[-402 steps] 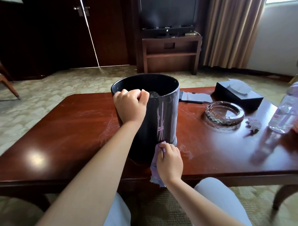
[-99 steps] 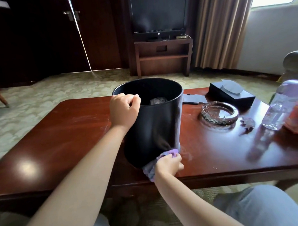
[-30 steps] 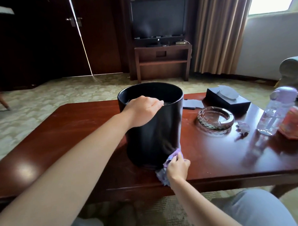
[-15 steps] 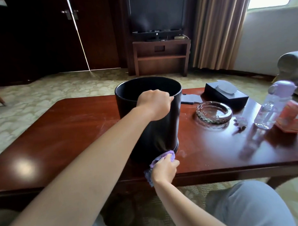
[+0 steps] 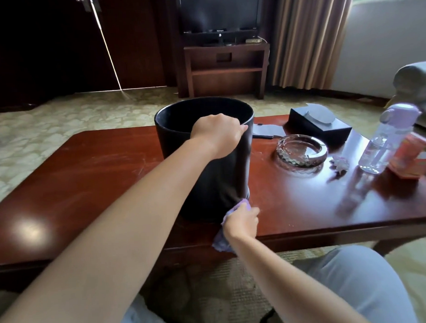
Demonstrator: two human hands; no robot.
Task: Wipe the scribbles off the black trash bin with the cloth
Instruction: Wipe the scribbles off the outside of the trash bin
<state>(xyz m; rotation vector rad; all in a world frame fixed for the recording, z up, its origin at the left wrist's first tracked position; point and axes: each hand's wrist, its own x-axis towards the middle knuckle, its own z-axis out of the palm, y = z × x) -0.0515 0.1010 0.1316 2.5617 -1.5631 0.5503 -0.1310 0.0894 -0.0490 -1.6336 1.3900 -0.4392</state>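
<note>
The black trash bin stands upright on the dark red wooden table. My left hand grips the bin's near right rim, fingers curled over the edge. My right hand holds the purple cloth bunched against the bin's lower right side, just above the table. No scribbles show on the side facing me; my left forearm hides part of it.
To the right on the table are a glass ashtray, a black tissue box, a clear bottle with a lilac cap, an orange pack and a small crumpled scrap. My knees sit below the table's near edge.
My left hand has shifted along the rim from the left side to the right side. My right hand with the cloth has stayed at the bin's base, moving slightly right.
</note>
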